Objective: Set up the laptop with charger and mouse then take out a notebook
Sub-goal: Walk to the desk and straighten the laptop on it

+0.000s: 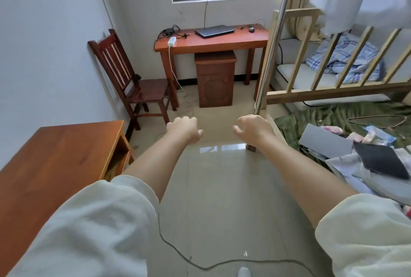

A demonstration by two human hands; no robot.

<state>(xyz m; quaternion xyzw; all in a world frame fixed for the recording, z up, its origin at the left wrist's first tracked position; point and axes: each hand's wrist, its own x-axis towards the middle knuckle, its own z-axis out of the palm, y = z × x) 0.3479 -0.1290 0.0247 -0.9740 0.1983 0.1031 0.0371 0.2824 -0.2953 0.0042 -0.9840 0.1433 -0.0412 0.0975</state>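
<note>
A closed dark laptop (214,31) lies on the red-brown desk (211,43) under the window, far ahead of me. A black charger brick (170,31) with tangled cables sits at the desk's left end, beside a white power strip (172,41). A dark mouse (251,29) rests at the desk's right end. My left hand (183,128) and my right hand (253,131) are stretched out in front of me over the floor, fingers loosely curled, holding nothing. No notebook is plainly recognisable.
A wooden chair (133,81) stands left of the desk and a small cabinet (215,78) under it. Another wooden table (55,165) is at my near left. A bed frame (333,90) and a pile of items (367,154) fill the right. A thin cable (178,252) trails across the tiled floor.
</note>
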